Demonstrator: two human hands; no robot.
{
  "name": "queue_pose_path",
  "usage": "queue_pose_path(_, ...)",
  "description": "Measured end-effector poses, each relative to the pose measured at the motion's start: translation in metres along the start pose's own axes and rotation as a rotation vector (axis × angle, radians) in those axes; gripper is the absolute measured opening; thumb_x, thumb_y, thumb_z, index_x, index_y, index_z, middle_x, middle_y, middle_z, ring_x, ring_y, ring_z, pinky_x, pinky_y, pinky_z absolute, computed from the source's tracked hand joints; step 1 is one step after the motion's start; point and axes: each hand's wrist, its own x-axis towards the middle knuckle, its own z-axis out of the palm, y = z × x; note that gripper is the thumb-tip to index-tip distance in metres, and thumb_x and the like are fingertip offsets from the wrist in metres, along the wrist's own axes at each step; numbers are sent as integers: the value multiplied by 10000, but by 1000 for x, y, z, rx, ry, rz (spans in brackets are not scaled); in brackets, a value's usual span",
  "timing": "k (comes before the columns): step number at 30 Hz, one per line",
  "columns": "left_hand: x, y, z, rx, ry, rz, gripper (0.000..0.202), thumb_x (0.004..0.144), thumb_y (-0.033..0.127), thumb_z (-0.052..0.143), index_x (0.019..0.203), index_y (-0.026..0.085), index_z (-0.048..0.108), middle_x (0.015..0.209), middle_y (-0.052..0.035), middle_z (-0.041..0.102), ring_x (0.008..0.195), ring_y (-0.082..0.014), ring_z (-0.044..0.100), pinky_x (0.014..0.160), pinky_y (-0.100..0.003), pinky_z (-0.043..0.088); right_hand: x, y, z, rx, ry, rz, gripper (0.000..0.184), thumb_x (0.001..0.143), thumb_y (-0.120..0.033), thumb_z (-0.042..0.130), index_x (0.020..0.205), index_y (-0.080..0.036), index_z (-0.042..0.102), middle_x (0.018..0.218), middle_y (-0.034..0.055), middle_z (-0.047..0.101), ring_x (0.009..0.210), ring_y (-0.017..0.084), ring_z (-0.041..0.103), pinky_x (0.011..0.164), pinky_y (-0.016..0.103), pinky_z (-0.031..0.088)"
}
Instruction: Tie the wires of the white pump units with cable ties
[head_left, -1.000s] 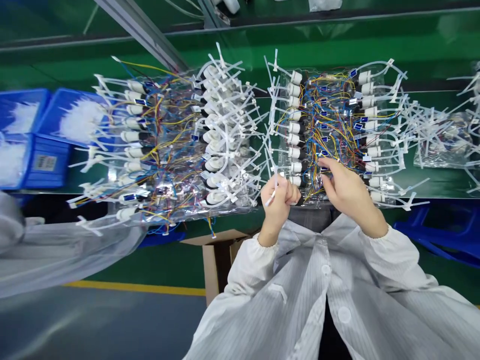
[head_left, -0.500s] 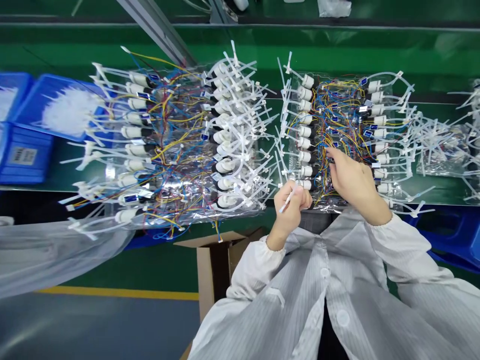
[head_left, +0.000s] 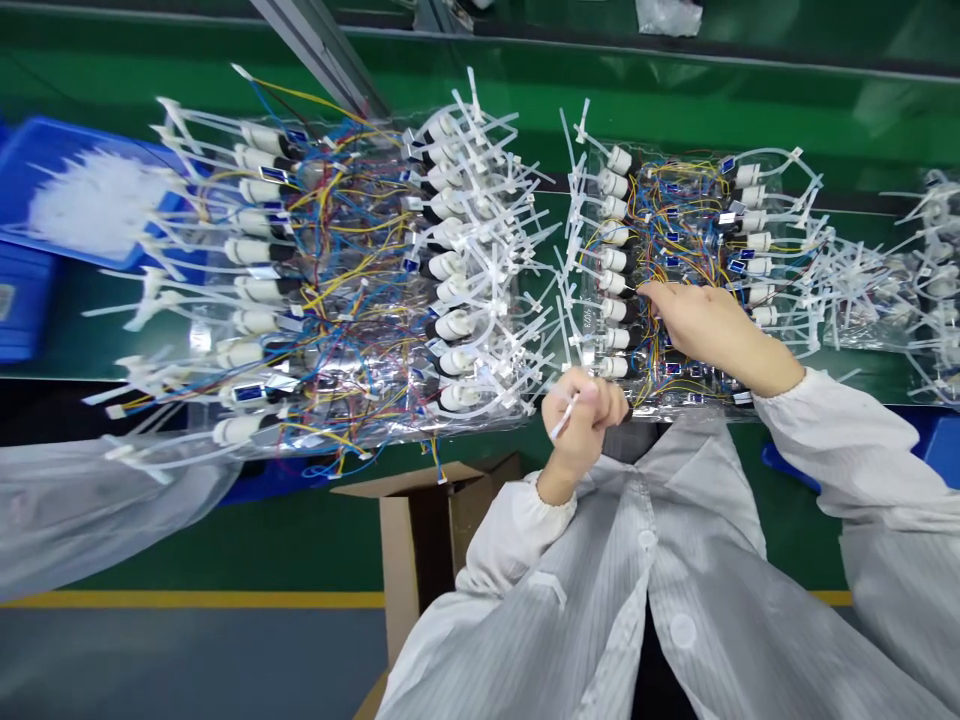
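Head view: slim white tube (head_left: 564,418), multicoloured wires (head_left: 654,256)

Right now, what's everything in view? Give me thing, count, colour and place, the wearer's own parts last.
work table: one, green, across the frame
white cylinders: many, white with black ends, in columns
wires: many, mostly yellow, blue and red, between columns
thin tubes: many, whitish, around the cylinders' outer ends
clear plastic: count unclear, transparent, under the wires
bins: at least two, blue, far left
loose strips: a pile, white, in one bin
post: one, grey, top left of centre
cardboard box: one, brown, below the table
floor line: one, yellow, floor
sheer cloth: one, grey, left edge
coat: one, whitish, bottom
left hand: one, bare, closed on a whitish piece
right hand: one, bare, at the right group's wires
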Motion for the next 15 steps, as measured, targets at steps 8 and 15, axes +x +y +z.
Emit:
queue_pose_path(8,-28,35,0,-11,-29,58,437,1118,397,576,751,224,412,513,123,204,353,-50,189,451,-185,359,-4,12,10,186,87,-28,543,1024,-90,491,1543,-201,600,1355,152,780,1108,286,766,875,390,585)
queue_pose_path(15,-37,30,-3,49,-4,57,446,1115,403,585,748,223,405,521,120,198,361,-49,184,445,-184,344,-49,-2,5,389,301,-60,392,1103,-218,513,1457,-198,680,1408,132,761,1217,300,764,981,447,632)
